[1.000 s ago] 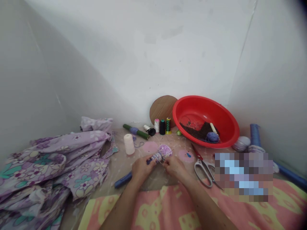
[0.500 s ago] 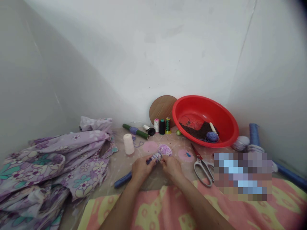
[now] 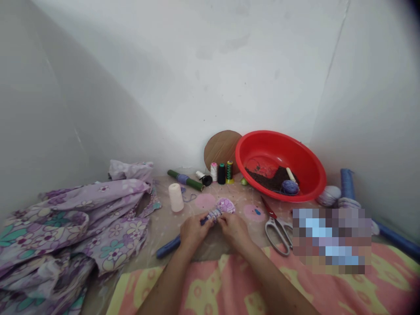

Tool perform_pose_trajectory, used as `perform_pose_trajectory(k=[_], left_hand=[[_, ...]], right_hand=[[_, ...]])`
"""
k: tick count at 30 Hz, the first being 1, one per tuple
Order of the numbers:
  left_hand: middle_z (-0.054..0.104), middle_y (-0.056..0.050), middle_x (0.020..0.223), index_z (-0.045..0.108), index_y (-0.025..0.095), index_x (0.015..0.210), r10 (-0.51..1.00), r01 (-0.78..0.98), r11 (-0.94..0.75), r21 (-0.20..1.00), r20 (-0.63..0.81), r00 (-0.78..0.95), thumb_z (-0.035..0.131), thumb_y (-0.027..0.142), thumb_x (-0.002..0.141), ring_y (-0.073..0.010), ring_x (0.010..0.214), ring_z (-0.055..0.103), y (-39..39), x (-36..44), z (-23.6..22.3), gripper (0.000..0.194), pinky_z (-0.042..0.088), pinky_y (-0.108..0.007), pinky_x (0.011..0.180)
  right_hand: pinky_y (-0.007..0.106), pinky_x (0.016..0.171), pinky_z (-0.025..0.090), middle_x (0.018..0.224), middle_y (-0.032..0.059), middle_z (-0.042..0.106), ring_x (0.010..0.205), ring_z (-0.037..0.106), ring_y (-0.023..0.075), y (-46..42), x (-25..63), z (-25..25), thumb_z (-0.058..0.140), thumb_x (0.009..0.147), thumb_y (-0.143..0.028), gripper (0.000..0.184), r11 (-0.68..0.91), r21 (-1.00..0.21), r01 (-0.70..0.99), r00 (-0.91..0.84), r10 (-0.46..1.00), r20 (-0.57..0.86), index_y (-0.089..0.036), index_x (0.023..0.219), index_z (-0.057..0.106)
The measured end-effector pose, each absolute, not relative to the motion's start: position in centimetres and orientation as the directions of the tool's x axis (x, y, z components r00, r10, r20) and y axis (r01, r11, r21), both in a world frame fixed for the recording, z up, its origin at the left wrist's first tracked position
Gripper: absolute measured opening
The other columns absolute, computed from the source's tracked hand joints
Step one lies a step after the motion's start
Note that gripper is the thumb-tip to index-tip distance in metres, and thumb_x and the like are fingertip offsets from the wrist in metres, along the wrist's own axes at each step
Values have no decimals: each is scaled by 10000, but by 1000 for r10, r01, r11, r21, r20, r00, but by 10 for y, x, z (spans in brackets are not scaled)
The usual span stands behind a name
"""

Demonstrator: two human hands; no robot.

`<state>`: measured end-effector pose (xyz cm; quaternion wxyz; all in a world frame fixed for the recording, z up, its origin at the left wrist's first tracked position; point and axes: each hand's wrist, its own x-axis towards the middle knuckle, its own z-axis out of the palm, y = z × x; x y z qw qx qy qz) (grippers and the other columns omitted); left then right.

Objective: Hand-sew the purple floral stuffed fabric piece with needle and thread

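Both hands are on the fabric roll (image 3: 217, 211), just ahead of the body, near centre of view. Left hand (image 3: 195, 232) sits on its lower-left part, right hand (image 3: 233, 230) on its upper-right part. The 2 hands nearly touch, with fingers curled and pinched in on the roll, not spread. Exact finger contact is hidden by the knuckles.

Long axis runs lower-left to upper-right across the view. Round floral end (image 3: 225, 205) points up-right, away from the person, and is nearer the right hand. Narrower wrapped end, blue and floral, points down-left into the left hand.

Blue rod (image 3: 168, 246) sticks out from under the left hand on the same line. Can't tell if it's the same piece as the roll.

Around the hands: scissors (image 3: 278, 222) to the right of the right hand, thread cone (image 3: 176, 197) ahead of the left hand, and red basin (image 3: 278, 132) well ahead of the right hand. Floral cloth heap (image 3: 78, 218) lies left of the left hand. Pink blanket (image 3: 210, 288) lies under the forearms.
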<state>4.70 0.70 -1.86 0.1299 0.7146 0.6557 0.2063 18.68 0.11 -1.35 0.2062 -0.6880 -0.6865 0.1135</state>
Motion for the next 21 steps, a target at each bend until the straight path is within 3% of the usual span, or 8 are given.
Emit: perform_pose_trajectory(k=[7,13,21], left_hand=[[608,9,999,530,338,1062,990,880,-107,463,127,54,367,509,742,-156,913,537,6,47,-16,398,364,-204,690],[609,17,998,538,337,1050,986,869,-136,477,150,73,334,505,758,-150,896,543,8,45,-18,394,363,-200,669],[627,23,940,550,337,1031,991,876,-109,470,126,56,283,502,780,-132,849,547,8,46,-16,401,343,-187,632]], right_hand=[[206,549,313,750,1,640,698,556,134,1,201,-12,455,724,-355,213,112,-529,841,-56,991,121,-228,765,621],[254,626,341,804,36,630,772,556,185,-9,190,-8,457,725,-413,293,137,-363,922,-38,963,266,-240,945,545],[220,594,335,787,21,637,719,567,141,-9,180,-12,352,806,-291,236,196,-269,943,-100,938,331,-241,846,579]])
